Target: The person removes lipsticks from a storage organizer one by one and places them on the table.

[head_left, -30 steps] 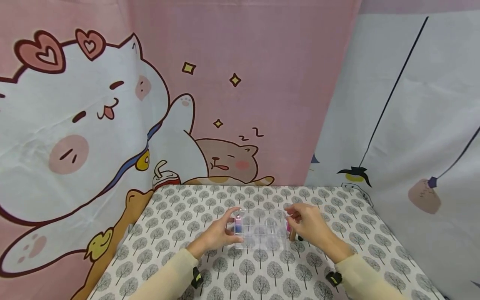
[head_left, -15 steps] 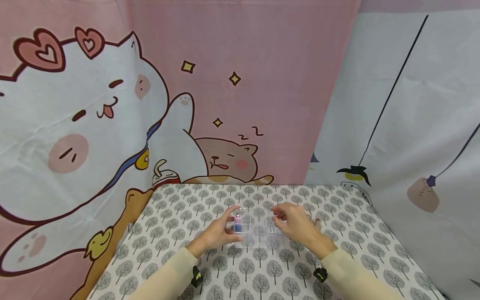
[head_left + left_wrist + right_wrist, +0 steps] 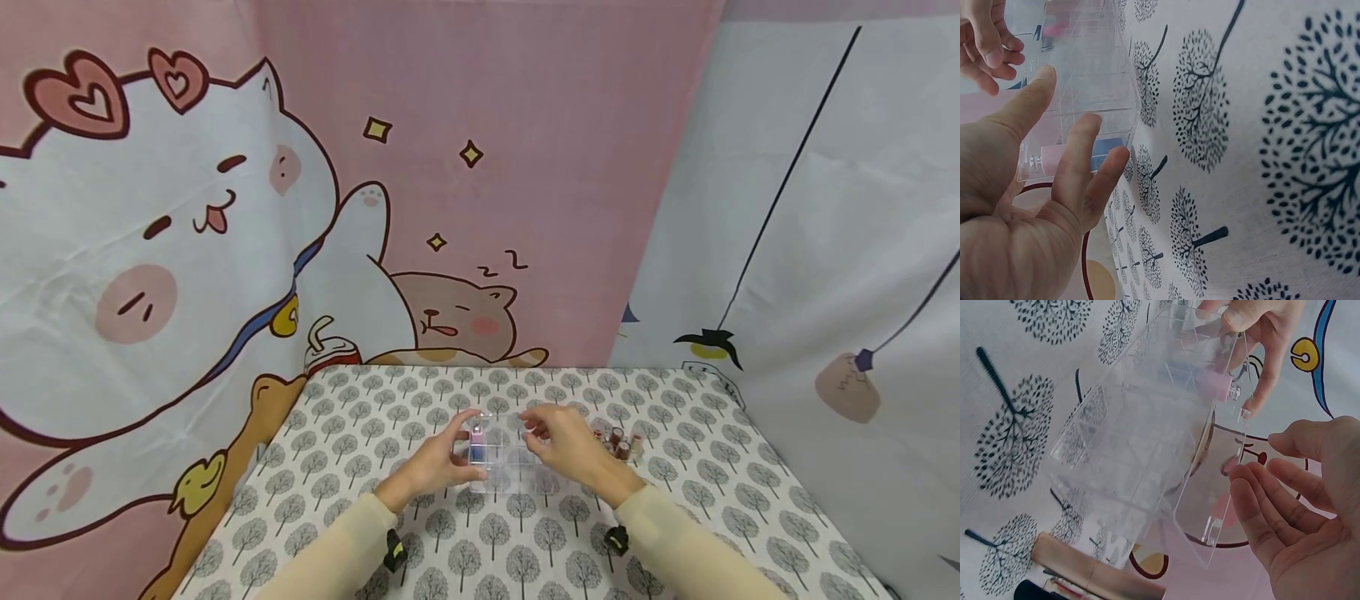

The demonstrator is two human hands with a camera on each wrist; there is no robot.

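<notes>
A clear plastic compartment box (image 3: 504,478) stands on the patterned cloth. My left hand (image 3: 435,463) grips its left end, thumb at the near side and fingers at the far side. Inside, by that hand, a small pink and blue item (image 3: 1213,385) sits in a compartment. My right hand (image 3: 567,443) is over the right part of the box, its fingers loosely bent and nothing seen between them. In the right wrist view, its fingertips (image 3: 1241,476) are right at the edge of a clear upright panel (image 3: 1200,506) of the box.
Several lipstick-like tubes (image 3: 623,451) stand right of the box, partly behind my right hand. One is a copper-coloured tube (image 3: 1079,562), with a dark-capped one (image 3: 1030,590) beside it. The tree-print cloth (image 3: 420,542) ends at a cartoon curtain (image 3: 570,208).
My right hand has moved left from beside the tubes to over the box, uncovering the tubes on the right. The left hand keeps its hold on the box.
</notes>
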